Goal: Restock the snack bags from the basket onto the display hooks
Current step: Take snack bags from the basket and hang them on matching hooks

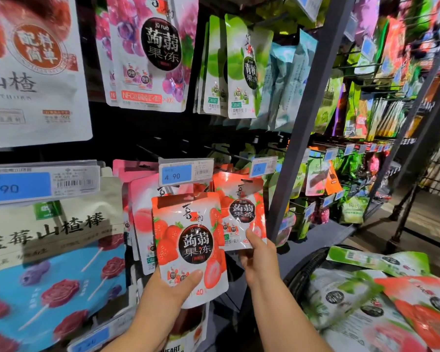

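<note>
Red-white strawberry pouch (189,246), black round label, pinched in left hand (172,288); right hand (258,257) grips second pouch (241,212).

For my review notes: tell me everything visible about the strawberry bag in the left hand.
The strawberry bag is a glossy plastic pouch, white with red strawberries, a red top band and a round black label with white characters. It is held upright, slightly tilted, front to the camera, before the hanging peach bags. The left hand grips its bottom, thumb on the front. Its right edge overlaps a matching bag.
</note>
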A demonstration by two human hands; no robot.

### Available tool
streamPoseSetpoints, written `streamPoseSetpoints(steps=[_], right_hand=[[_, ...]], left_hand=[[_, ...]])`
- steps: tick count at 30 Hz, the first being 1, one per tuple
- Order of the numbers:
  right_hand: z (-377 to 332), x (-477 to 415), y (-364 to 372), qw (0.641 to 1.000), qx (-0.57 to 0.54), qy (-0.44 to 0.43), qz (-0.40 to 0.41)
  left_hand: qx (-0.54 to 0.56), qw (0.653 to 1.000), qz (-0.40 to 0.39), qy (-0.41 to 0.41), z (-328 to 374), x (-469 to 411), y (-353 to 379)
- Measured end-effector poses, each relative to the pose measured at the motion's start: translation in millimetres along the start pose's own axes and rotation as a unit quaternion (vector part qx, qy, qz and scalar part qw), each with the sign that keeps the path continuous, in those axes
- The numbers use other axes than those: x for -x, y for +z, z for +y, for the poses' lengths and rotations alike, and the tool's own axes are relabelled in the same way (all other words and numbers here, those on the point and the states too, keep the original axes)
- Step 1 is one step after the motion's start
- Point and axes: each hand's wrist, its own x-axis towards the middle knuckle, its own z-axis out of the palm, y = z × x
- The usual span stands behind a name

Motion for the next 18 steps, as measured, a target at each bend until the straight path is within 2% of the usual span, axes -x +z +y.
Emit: streamPoseSetpoints(steps=[9,14,16,18], right_hand=[[26,-26,-6,0.996,0.036,0.043,0.066],[28,-18,-8,0.978,0.152,0.024,0.138],[25,-4,-7,0.973,0.187,0.005,0.137],[18,16,-4,0.974,0.205,-0.004,0.092]], left_hand=[[-0.004,1.000,-0.027,0.009,5,-1,-2],[-0.003,0.999,-0.031,0.008,7,-2,1],[-0.006,0.999,-0.034,0.001,6,-4,4],[-0.003,0.999,-0.041,0.002,6,-5,7]])
